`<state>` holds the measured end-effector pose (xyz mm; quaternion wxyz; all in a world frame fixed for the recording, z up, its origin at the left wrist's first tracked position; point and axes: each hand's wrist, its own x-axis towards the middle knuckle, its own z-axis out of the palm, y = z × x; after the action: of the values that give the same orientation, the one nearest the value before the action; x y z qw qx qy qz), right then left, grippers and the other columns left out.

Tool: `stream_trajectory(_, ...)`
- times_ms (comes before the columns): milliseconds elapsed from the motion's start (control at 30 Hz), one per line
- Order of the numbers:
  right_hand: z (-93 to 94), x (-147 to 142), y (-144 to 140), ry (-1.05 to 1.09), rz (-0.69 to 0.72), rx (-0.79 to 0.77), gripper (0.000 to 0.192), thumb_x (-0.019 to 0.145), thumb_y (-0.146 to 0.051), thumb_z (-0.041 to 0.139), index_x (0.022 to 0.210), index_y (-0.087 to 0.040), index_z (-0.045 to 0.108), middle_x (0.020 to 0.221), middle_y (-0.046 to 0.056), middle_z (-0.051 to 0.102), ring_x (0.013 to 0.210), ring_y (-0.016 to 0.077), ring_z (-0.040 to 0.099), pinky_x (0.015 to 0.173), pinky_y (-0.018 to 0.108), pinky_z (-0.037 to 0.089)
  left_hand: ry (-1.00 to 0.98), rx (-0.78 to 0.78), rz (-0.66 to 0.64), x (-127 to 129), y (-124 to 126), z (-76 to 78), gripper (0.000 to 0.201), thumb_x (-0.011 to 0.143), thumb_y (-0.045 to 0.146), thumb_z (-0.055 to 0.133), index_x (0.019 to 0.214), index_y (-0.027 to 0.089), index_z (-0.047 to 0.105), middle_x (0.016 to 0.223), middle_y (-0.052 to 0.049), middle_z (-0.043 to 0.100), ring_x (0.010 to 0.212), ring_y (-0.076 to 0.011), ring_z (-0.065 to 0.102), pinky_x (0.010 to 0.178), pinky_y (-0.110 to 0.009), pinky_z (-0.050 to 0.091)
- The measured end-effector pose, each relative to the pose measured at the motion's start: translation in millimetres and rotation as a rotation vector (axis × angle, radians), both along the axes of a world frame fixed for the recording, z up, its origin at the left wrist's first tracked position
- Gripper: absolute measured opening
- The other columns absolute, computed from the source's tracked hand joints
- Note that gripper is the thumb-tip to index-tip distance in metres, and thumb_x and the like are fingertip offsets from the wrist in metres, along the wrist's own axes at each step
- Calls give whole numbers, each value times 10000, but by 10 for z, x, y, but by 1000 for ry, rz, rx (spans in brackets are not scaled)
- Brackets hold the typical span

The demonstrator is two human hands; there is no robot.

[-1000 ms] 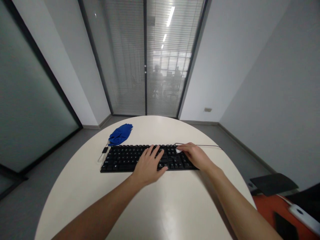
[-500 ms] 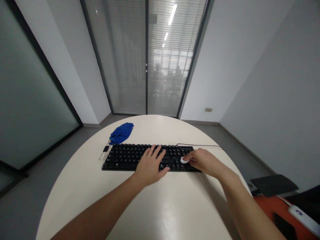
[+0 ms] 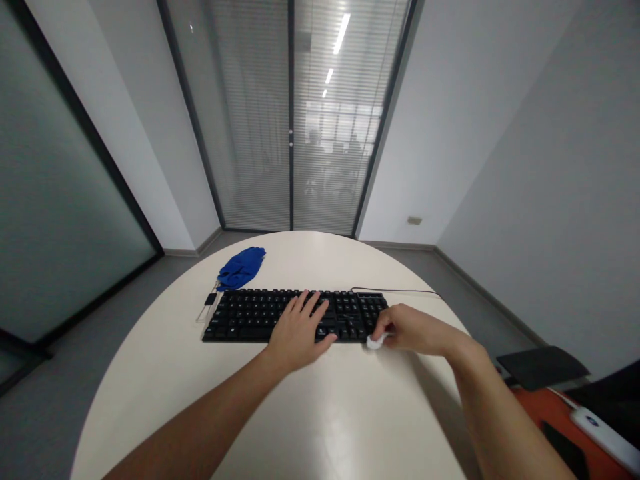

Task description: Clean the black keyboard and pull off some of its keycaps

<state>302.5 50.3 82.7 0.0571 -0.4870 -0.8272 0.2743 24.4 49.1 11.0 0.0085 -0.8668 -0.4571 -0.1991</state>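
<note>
A black keyboard lies across the round table. My left hand rests flat over its middle, fingers spread, holding nothing. My right hand is closed in a pinch at the near right corner of the keyboard. Between its fingertips is a small crumpled white tissue, which hangs at the front edge by the table surface. Part of the number pad is hidden behind this hand.
A crumpled blue cloth lies at the back left, beside a small black piece with wire loops. The keyboard cable trails to the right. At the lower right, an orange surface bears a white power strip.
My right hand has moved the tissue from the number pad keys toward me, to the keyboard's near edge. My left hand stays in place. The view has shifted slightly.
</note>
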Motion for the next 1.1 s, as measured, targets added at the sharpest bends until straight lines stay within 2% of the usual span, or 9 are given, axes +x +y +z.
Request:
stream_trajectory(67, -7, 56, 62, 109, -35, 87, 281, 742, -134, 609, 930, -239, 790, 929, 14, 775, 827, 202, 702, 751, 280, 525, 6, -4, 0, -2, 0, -1, 686, 906, 572, 531, 1476, 199, 449, 1579, -99, 365, 1464, -358, 283, 1191, -528, 248)
stream_trajectory(167, -85, 127, 201, 235, -146, 345, 270, 833, -172, 558, 1006, -211, 761, 1036, 58, 749, 935, 214, 686, 822, 317, 528, 23, -8, 6, -1, 2, -5, 693, 910, 568, 528, 1485, 192, 440, 1579, -107, 363, 1467, -356, 277, 1194, -525, 246)
stream_trajectory(233, -168, 157, 285, 232, -167, 435, 287, 872, -170, 529, 1057, -203, 745, 1096, 75, 736, 1005, 225, 676, 885, 349, 521, 28, -7, 5, 3, 7, -12, 694, 912, 567, 527, 1489, 192, 434, 1582, -107, 358, 1469, -357, 273, 1193, -528, 245)
stream_trajectory(300, -240, 165, 338, 151, -148, 454, 314, 883, -147, 512, 1092, -201, 739, 1132, 79, 734, 1042, 238, 672, 936, 381, 508, 29, -3, 1, 9, 12, -21, 695, 912, 573, 524, 1490, 199, 430, 1587, -101, 349, 1469, -358, 272, 1193, -532, 247)
stream_trajectory(400, -267, 143, 346, 0, -105, 439, 353, 856, -98, 514, 1101, -201, 745, 1135, 72, 743, 1057, 249, 675, 970, 388, 491, 31, 11, 5, 16, 13, -31, 677, 914, 566, 524, 1484, 210, 435, 1589, -89, 349, 1470, -350, 275, 1195, -529, 245)
stream_trajectory(533, -166, 94, 269, -94, -88, 376, 401, 788, -64, 534, 1081, -216, 762, 1102, 51, 757, 1024, 234, 691, 930, 324, 498, 41, 30, 17, 18, 5, -33, 673, 911, 558, 533, 1477, 205, 446, 1581, -89, 364, 1467, -340, 283, 1190, -515, 260)
stream_trajectory(767, 14, 10, 103, -169, -170, 223, 367, 699, -108, 573, 965, -234, 792, 974, 22, 781, 849, 213, 705, 730, 258, 479, 29, 31, 18, 22, -1, -22, 674, 904, 554, 547, 1474, 206, 454, 1573, -92, 377, 1461, -345, 297, 1192, -513, 260)
stream_trajectory(900, 25, -6, 80, -205, -170, 173, 350, 661, -123, 590, 923, -229, 797, 873, 22, 776, 757, 198, 682, 652, 247, 439, 25, 19, 23, 21, -2, -15, 680, 901, 559, 553, 1472, 202, 457, 1573, -96, 377, 1460, -347, 299, 1195, -514, 257)
stream_trajectory(1100, 23, 48, 45, -131, -150, 48, 313, 644, -144, 606, 881, -225, 795, 802, 3, 758, 700, 181, 650, 613, 239, 424, 19, 13, 21, 15, -2, -18, 683, 902, 562, 551, 1473, 199, 454, 1579, -93, 367, 1465, -350, 289, 1194, -523, 258)
